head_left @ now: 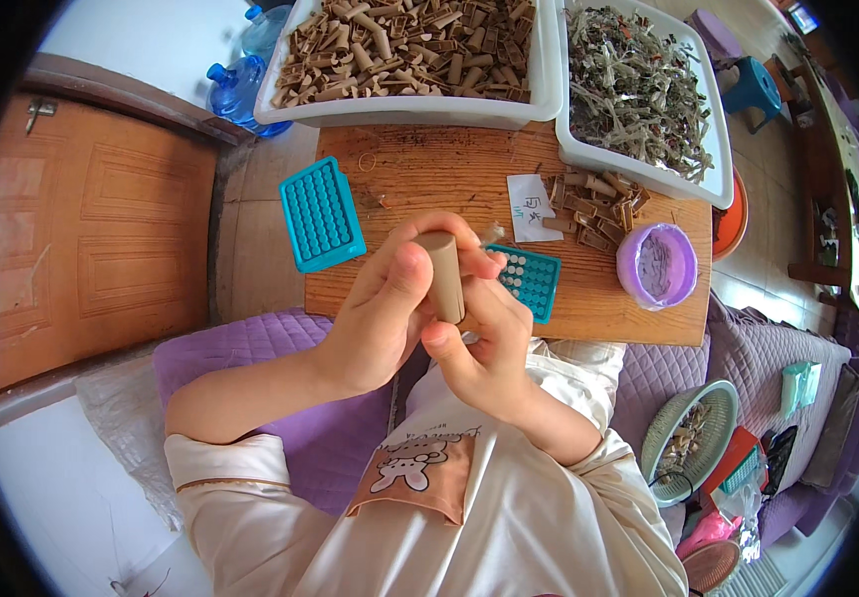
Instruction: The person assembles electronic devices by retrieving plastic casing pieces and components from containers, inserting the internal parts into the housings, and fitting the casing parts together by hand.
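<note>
A tan, lipstick-like cylindrical tube [442,279] stands nearly upright between my hands, above the near edge of the wooden table. My left hand [370,323] wraps its upper part, thumb along the side and fingers curled over behind the top. Lower down, my right hand [489,343] closes round the tube, its thumb by the bottom end. Partly hidden behind the right fingers lies a teal tray [546,308] with round wells, some holding white discs. Another teal tray [322,214] with rows of round wells sits at the table's left edge.
At the back of the table [429,164], white bins hold tan casings [399,50] and shredded strips [638,90]. Loose casings [598,209], a paper slip [532,207] and a purple bowl [683,289] occupy the right. A green basket [653,448] rests on the sofa.
</note>
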{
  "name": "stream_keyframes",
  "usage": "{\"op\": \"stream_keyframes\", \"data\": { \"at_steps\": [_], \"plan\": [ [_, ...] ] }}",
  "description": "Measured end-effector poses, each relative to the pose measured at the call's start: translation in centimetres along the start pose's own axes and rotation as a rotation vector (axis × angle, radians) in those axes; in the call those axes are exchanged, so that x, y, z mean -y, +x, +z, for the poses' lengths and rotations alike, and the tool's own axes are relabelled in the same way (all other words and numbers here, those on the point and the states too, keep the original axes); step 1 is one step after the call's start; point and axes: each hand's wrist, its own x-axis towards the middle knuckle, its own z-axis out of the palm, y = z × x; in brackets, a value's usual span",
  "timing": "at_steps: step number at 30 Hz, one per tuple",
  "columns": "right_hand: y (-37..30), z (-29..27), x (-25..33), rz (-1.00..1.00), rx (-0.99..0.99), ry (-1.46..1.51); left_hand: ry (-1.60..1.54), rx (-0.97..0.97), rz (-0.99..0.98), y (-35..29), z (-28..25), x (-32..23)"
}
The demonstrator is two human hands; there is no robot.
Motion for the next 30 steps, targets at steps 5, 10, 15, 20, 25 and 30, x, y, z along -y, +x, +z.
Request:
{"op": "stream_keyframes", "data": {
  "at_steps": [5, 10, 15, 20, 25, 30],
  "plan": [
    [0.5, -0.1, 0.3, -0.111, -0.136, -0.128, -0.207, 0.139, -0.029, 0.1, -0.5, 0.2],
    [0.9, 0.2, -0.4, -0.315, -0.249, -0.162, -0.242, 0.116, -0.030, -0.1, -0.1, 0.3],
    [1.2, 0.1, -0.2, -0.280, -0.231, -0.143, -0.191, 0.097, -0.025, -0.1, -0.4, 0.4],
    [0.9, 0.4, -0.6, -0.235, -0.222, -0.071, -0.166, 0.072, 0.022, -0.2, -0.4, 0.6],
    [1.4, -1.0, 0.0, 0.094, -0.012, 0.144, -0.054, 0.016, 0.031, 0.3, -0.9, 0.8],
    [1.6, -3.1, -0.2, 0.580, 0.228, 0.505, -0.043, 0.002, -0.125, 0.5, -0.9, 0.4]
  ]
}}
